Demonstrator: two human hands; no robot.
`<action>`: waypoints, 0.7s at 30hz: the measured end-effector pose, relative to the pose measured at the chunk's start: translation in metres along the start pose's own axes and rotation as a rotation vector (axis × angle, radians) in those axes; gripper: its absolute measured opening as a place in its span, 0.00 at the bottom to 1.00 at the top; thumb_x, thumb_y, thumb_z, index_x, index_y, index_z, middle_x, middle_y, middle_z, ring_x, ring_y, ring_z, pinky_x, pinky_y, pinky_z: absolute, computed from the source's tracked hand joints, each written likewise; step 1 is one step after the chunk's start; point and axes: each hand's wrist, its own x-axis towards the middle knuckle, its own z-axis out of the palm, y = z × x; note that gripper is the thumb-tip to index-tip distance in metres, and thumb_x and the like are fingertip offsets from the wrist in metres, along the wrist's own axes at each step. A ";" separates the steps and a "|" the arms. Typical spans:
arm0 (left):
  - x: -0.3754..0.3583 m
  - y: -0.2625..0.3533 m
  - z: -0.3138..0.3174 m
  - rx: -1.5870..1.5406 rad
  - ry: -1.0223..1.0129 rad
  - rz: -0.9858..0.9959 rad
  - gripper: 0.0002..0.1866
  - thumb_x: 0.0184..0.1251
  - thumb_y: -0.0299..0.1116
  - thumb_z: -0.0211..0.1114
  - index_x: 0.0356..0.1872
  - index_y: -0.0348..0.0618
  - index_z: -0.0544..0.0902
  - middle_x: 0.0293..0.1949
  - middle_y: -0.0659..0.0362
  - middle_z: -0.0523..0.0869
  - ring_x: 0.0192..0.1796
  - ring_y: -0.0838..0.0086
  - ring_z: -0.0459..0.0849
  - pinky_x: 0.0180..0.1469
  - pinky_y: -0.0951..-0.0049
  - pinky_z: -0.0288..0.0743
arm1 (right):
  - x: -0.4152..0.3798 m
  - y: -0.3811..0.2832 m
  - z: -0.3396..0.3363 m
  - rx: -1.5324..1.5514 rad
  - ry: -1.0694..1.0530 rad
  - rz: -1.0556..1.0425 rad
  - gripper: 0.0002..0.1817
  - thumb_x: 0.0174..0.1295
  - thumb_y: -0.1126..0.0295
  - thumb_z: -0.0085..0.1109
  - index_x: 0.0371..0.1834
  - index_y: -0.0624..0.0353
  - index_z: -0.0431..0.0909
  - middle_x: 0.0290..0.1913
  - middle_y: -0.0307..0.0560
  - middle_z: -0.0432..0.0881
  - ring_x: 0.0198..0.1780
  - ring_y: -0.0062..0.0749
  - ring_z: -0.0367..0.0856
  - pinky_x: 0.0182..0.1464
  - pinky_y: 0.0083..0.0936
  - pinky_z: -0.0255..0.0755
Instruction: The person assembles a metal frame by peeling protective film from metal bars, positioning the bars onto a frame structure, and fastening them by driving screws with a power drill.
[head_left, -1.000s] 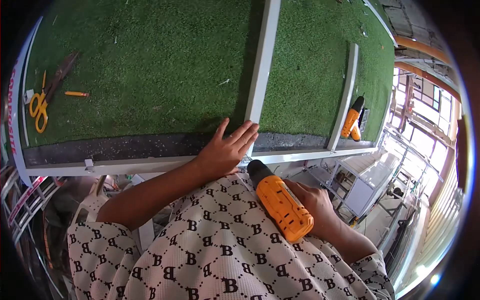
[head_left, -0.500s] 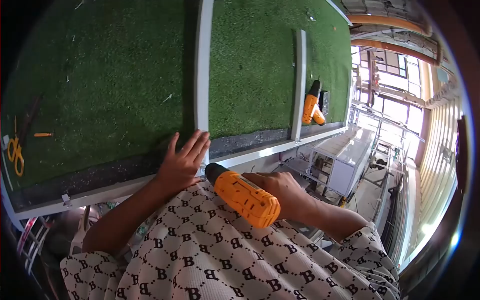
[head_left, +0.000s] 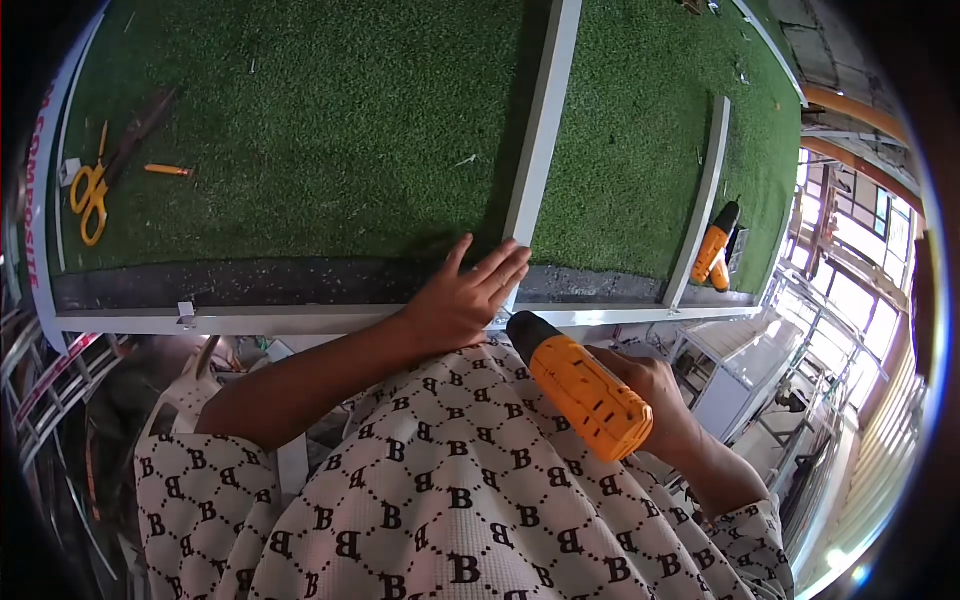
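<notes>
My right hand point(head_left: 648, 385) is wrapped round an orange cordless drill point(head_left: 585, 390); its grip is hidden behind the body. The drill's black chuck points at the frame's near rail point(head_left: 390, 318), close to where a white metal crossbar point(head_left: 545, 130) meets it. Flat across that end of the crossbar lies my left hand point(head_left: 468, 300), fingers stretched and thumb apart. The bit's tip is too small to make out clearly.
Green artificial turf point(head_left: 360, 130) covers the table. Yellow-handled scissors point(head_left: 90, 205) and a small orange piece point(head_left: 168, 170) lie at left. A second orange drill point(head_left: 714, 250) rests beside a shorter bar point(head_left: 705, 190) at right. A bracket point(head_left: 186, 312) sits on the near rail.
The view has swung left, so the table and both hands appear farther right. My left hand stays on the crossbar's end and my right hand still holds the drill at the joint.
</notes>
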 end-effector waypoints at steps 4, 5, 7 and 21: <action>0.001 0.000 -0.002 -0.008 -0.017 0.008 0.51 0.41 0.55 0.77 0.69 0.42 0.69 0.75 0.55 0.60 0.78 0.66 0.52 0.69 0.39 0.56 | -0.003 0.002 0.007 -0.096 0.000 -0.008 0.30 0.51 0.65 0.70 0.58 0.62 0.75 0.31 0.50 0.85 0.30 0.40 0.86 0.33 0.34 0.80; 0.001 0.000 -0.003 -0.012 -0.029 0.005 0.51 0.41 0.56 0.77 0.69 0.42 0.69 0.75 0.55 0.60 0.78 0.66 0.52 0.69 0.39 0.55 | -0.003 0.001 0.008 -0.096 0.002 0.000 0.30 0.51 0.65 0.70 0.58 0.62 0.75 0.31 0.50 0.85 0.30 0.40 0.86 0.33 0.34 0.80; 0.001 0.001 -0.002 -0.020 -0.040 0.010 0.52 0.40 0.57 0.77 0.69 0.42 0.69 0.75 0.55 0.60 0.78 0.66 0.51 0.69 0.39 0.54 | -0.002 -0.001 0.009 -0.134 0.021 -0.023 0.28 0.53 0.65 0.68 0.58 0.61 0.74 0.32 0.49 0.85 0.29 0.40 0.86 0.32 0.34 0.80; 0.004 0.002 -0.005 -0.036 -0.087 0.016 0.54 0.41 0.58 0.76 0.71 0.40 0.65 0.76 0.54 0.58 0.78 0.65 0.52 0.70 0.38 0.52 | -0.005 -0.003 0.002 -0.185 -0.032 0.063 0.25 0.54 0.59 0.64 0.52 0.60 0.74 0.32 0.51 0.84 0.34 0.48 0.85 0.38 0.42 0.78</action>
